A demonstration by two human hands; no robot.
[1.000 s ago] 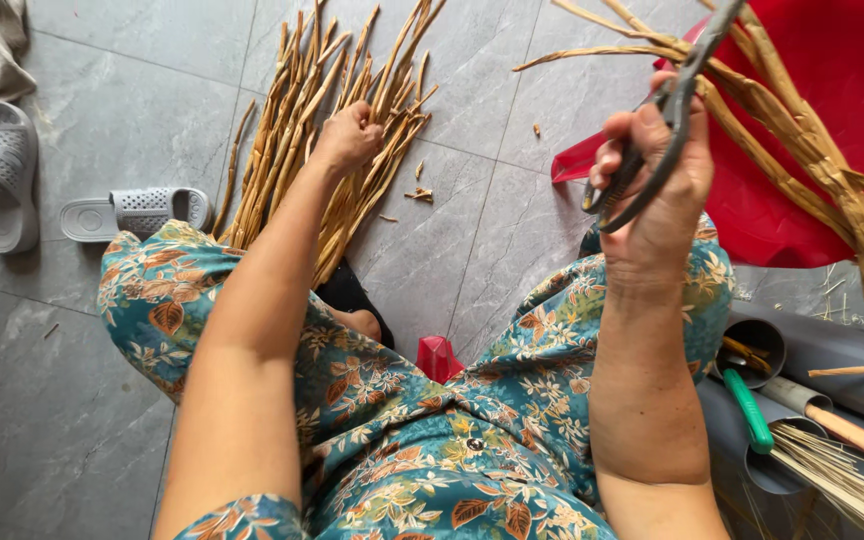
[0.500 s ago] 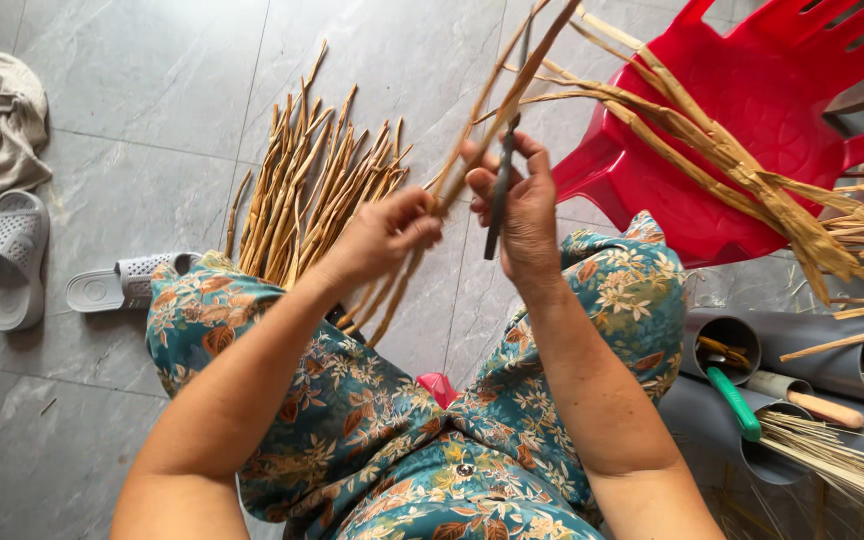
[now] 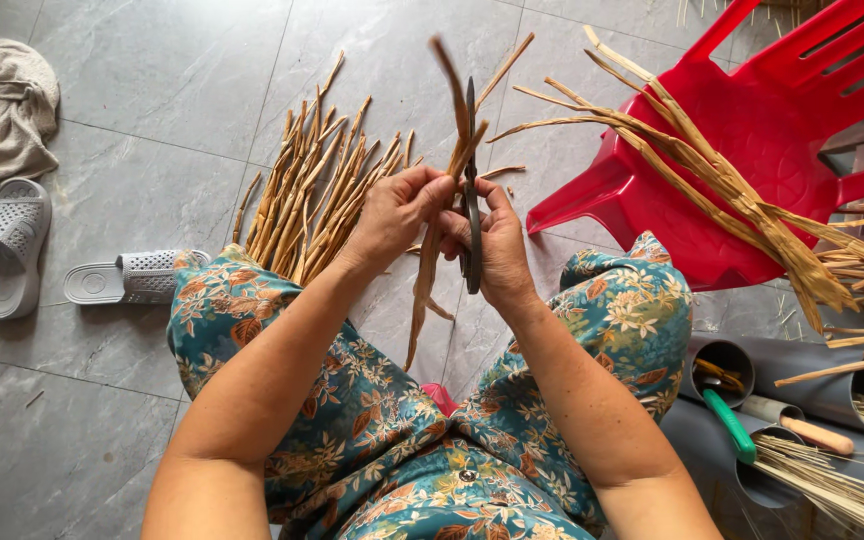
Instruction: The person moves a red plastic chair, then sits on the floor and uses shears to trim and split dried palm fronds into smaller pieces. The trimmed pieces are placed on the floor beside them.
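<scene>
The left hand (image 3: 397, 210) is closed around one dried plant stalk (image 3: 430, 262), fingers pinched on it near its upper third. The stalk runs upright, its tip above the grip and its lower end hanging between the knees. The right hand (image 3: 497, 250) is closed around one dark metal blade (image 3: 471, 190), held upright and touching the stalk just beside the left fingers.

Beyond the left hand, one pile of dried stalks (image 3: 317, 195) lies on the grey tiled floor (image 3: 132, 100); individual count cannot be told. Beyond the right hand stands one red plastic chair (image 3: 752, 130), with one bundle of long dried strips (image 3: 742, 195) across it. Below it: grey pipes (image 3: 822, 385), one green-handled tool (image 3: 730, 425), one wooden-handled tool (image 3: 812, 432). Far left: two grey slippers (image 3: 132, 277), one crumpled cloth (image 3: 2, 110).
</scene>
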